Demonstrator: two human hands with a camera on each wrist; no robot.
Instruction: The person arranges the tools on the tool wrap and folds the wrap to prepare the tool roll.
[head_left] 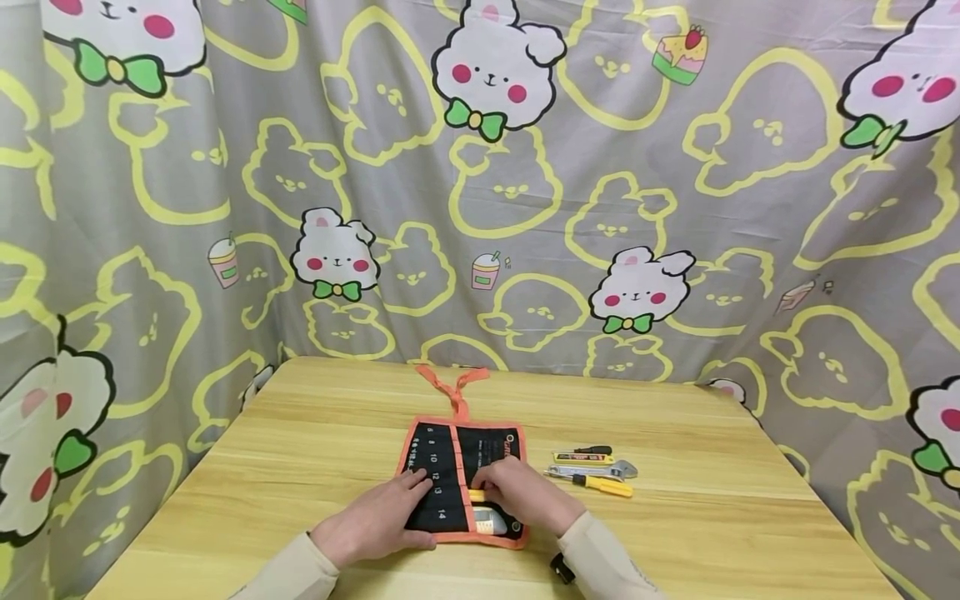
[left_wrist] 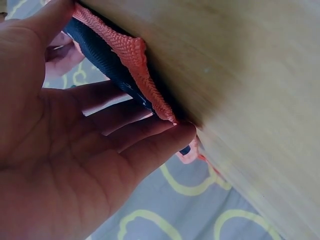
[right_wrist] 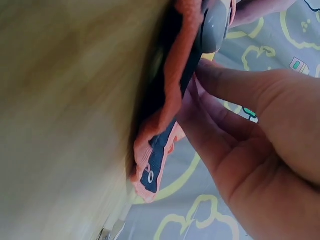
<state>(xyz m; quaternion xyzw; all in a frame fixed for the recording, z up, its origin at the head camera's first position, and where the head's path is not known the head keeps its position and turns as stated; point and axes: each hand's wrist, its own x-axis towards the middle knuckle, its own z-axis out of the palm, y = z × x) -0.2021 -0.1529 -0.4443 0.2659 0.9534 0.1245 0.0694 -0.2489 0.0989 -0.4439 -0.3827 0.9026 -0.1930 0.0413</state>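
Note:
A black tool roll with orange trim and printed white numbers lies spread on the wooden table. My left hand rests on its left part, fingers extended over the cloth and thumb along the near edge. In the left wrist view the fingers reach across the roll's orange border. Over the right part, my right hand has thumb and fingers curled, pinching a yellow-and-black tool mostly hidden beneath it. A grey-ended tool sits in the pocket just nearer; its rounded grey end shows beside my thumb.
Right of the roll lie an adjustable wrench, a yellow-handled screwdriver, a black-handled tool and a yellow-and-red piece. An orange tie strap runs to the table's far edge. Patterned curtains surround the table.

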